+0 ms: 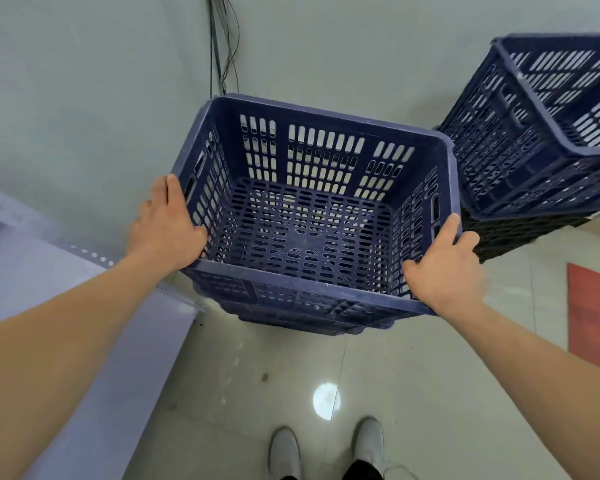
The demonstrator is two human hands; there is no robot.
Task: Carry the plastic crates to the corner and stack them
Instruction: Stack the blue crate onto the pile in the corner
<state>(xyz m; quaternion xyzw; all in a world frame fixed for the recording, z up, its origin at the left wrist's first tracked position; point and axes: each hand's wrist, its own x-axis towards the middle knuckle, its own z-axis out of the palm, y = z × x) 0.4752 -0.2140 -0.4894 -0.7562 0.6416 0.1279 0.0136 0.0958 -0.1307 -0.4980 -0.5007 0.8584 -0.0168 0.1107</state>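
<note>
the fingers (174, 194) of the left hand (167, 226) curl over the left rim of a dark blue slotted plastic crate (302, 237), thumb inside, grasping it. the right hand (447, 268) clasps the right rim the same way. the crate sits at the centre, in the wall corner, above more blue crate rims (291, 318); whether it rests on them i cannot tell. at 2 o'clock stands a second stack of blue crates (520, 161) on a black crate (520, 237). dark cables (222, 46) hang at 12, a red mat (593, 313) lies at 3, and grey shoes (284, 452) stand on the tiled floor (413, 393) at 6.
</note>
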